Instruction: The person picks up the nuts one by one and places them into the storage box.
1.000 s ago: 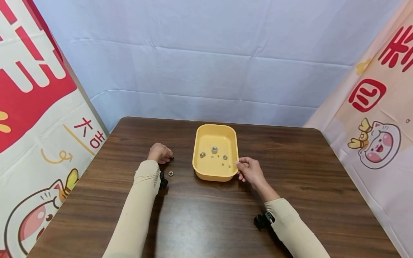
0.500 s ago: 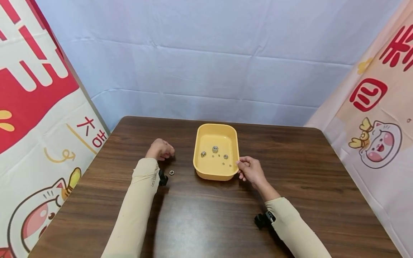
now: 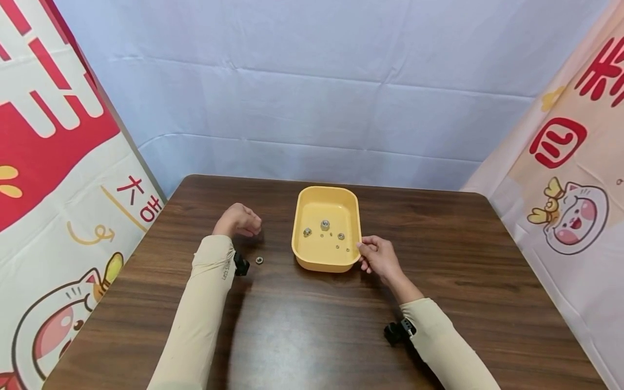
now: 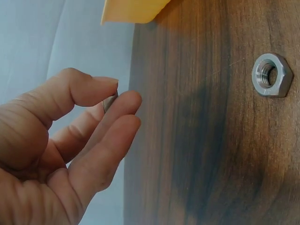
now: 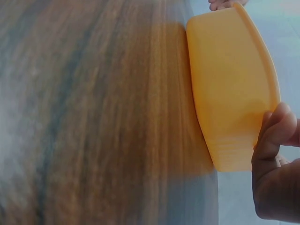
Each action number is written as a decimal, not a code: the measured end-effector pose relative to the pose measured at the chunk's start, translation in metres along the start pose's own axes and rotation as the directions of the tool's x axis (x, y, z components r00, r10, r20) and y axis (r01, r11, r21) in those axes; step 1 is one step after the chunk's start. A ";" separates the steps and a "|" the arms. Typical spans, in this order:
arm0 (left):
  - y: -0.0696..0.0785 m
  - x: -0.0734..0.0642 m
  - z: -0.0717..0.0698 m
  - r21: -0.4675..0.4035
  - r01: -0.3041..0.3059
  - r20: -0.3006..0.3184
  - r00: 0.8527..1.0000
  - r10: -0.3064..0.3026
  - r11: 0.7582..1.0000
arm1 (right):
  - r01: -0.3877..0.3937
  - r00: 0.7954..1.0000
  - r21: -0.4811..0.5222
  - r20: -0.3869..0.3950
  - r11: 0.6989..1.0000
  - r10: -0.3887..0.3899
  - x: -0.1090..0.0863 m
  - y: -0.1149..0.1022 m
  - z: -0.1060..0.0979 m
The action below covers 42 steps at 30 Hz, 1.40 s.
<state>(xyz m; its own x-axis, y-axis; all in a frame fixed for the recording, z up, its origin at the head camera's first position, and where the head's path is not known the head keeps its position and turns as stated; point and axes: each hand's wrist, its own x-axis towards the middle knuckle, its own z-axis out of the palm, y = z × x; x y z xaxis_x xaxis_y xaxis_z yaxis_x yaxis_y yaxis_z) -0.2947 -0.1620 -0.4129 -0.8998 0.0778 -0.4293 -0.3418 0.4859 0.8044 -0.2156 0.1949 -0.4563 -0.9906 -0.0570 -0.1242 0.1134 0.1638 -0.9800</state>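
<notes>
My left hand (image 3: 240, 219) is over the left part of the table. In the left wrist view, thumb and fingers pinch a small metal nut (image 4: 109, 101), mostly hidden by the fingertips. Another hex nut (image 4: 272, 75) lies flat on the table near that wrist. With thumb and fingers, my right hand (image 3: 380, 259) grips the right rim of a yellow tray (image 3: 326, 267). Inside the tray lie a large nut (image 3: 325, 225), two medium nuts, one at the left (image 3: 307, 232) and one at the right (image 3: 341, 236), and several tiny ones.
The dark wood-grain table (image 3: 463, 271) carries the tray near its far edge. A pale cloth (image 3: 312, 97) hangs behind it. Printed banners stand at the left (image 3: 63, 227) and right (image 3: 570, 195). Each wrist wears a black camera.
My left hand has risen from the table and drawn slightly back and left, carrying the nut. The right hand keeps its grip on the tray rim.
</notes>
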 end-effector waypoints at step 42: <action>0.035 -0.016 0.027 -0.091 -0.227 0.082 0.969 0.235 0.970 | 0.009 1.000 -0.021 -0.028 1.000 -0.010 0.001 0.004 0.002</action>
<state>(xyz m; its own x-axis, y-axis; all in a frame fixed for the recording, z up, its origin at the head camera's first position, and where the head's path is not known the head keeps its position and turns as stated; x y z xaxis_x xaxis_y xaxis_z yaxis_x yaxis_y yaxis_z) -0.2851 -0.1227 -0.3896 -0.9295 0.2610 -0.2607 -0.1517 0.3738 0.9150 -0.2161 0.1938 -0.4611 -0.9934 -0.0311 -0.1102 0.1027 0.1842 -0.9775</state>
